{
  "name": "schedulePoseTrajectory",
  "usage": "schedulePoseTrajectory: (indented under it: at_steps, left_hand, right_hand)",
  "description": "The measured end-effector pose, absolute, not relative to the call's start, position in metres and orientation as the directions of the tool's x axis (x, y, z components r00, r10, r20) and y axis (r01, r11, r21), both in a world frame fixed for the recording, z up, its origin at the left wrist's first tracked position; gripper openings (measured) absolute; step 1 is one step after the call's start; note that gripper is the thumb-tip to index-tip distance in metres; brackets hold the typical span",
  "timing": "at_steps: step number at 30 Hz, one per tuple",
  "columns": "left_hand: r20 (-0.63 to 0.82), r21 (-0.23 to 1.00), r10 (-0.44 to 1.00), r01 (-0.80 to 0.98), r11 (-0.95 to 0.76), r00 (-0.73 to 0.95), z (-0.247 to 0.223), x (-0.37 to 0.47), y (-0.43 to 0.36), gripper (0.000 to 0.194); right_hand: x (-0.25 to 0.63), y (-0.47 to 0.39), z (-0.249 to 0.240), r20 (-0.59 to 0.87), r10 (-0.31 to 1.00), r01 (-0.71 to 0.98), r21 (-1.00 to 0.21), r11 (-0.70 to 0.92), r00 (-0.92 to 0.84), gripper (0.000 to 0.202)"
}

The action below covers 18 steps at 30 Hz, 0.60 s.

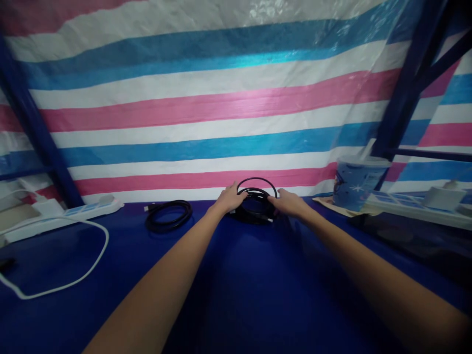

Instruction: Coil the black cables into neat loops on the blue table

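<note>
At the far side of the blue table (236,295) lies a coiled black cable (254,216), with one loop standing up above the rest and a light-coloured plug at its front right. My left hand (231,199) grips the coil's left side, its thumb pressed over the strands. On the opposite side my right hand (286,201) pinches the coil between thumb and fingers. A second black cable (169,228), wound in a smaller ring with a pale connector end, rests to the left of my left hand, touched by neither hand.
A white power strip (84,211) with a white cord (105,243) is at the left. On the right stand a blue patterned cup (356,184) with a straw, another power strip (401,201) and a dark flat object (416,236). Striped sheeting (221,113) hangs behind the table.
</note>
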<state>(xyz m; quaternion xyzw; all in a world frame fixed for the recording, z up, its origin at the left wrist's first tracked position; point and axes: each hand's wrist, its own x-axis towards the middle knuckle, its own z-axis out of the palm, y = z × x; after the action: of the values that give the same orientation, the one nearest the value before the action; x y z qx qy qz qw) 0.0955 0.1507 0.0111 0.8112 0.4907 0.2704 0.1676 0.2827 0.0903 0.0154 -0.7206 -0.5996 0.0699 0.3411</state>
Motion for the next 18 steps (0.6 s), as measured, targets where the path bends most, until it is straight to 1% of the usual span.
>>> schedulePoseTrajectory:
  at_steps: [4,6,8,10,11,13,14,15,16,18]
  left_hand:
    - [0.296,0.531,0.885,0.708,-0.466,0.360,0.008,0.087,0.139,0.071]
    - [0.320,0.515,0.876,0.711,-0.480,0.360,0.010,0.080,0.130,0.071]
    - [0.354,0.485,0.858,0.712,-0.508,0.371,0.010,0.067,0.118,0.065]
    - [0.386,0.449,0.838,0.715,-0.536,0.386,0.007,0.047,0.103,0.057]
    - [0.400,0.427,0.828,0.720,-0.548,0.393,0.004,0.035,0.096,0.053]
    - [0.409,0.367,0.808,0.735,-0.571,0.424,-0.005,0.009,0.083,0.044]
    - [0.406,0.297,0.791,0.752,-0.588,0.458,-0.009,-0.003,0.079,0.040]
    - [0.369,0.246,0.777,0.752,-0.611,0.510,-0.012,-0.013,0.077,0.037]
    - [0.348,0.203,0.763,0.750,-0.629,0.545,-0.014,-0.020,0.076,0.034]
    - [0.330,0.140,0.730,0.734,-0.664,0.598,-0.015,-0.026,0.077,0.030]
  right_hand:
    - [0.268,0.072,0.034,0.429,0.860,0.881,-0.470,-0.049,0.277,0.047]
    - [0.255,0.062,0.044,0.497,0.835,0.908,-0.418,-0.007,0.236,0.047]
    - [0.239,0.051,0.049,0.581,0.805,0.933,-0.344,0.108,0.121,0.042]
    - [0.219,0.041,0.047,0.648,0.756,0.922,-0.234,0.309,-0.089,0.032]
    - [0.208,0.036,0.043,0.652,0.727,0.890,-0.175,0.422,-0.217,0.028]
    - [0.185,0.025,0.030,0.589,0.672,0.794,-0.080,0.603,-0.450,0.024]
    - [0.174,0.020,0.023,0.533,0.649,0.747,-0.045,0.663,-0.544,0.022]
    - [0.165,0.015,0.015,0.473,0.627,0.703,-0.021,0.711,-0.619,0.022]
    - [0.158,0.011,0.007,0.407,0.599,0.650,-0.018,0.759,-0.689,0.021]
    - [0.150,0.006,-0.005,0.313,0.570,0.579,-0.073,0.812,-0.760,0.023]
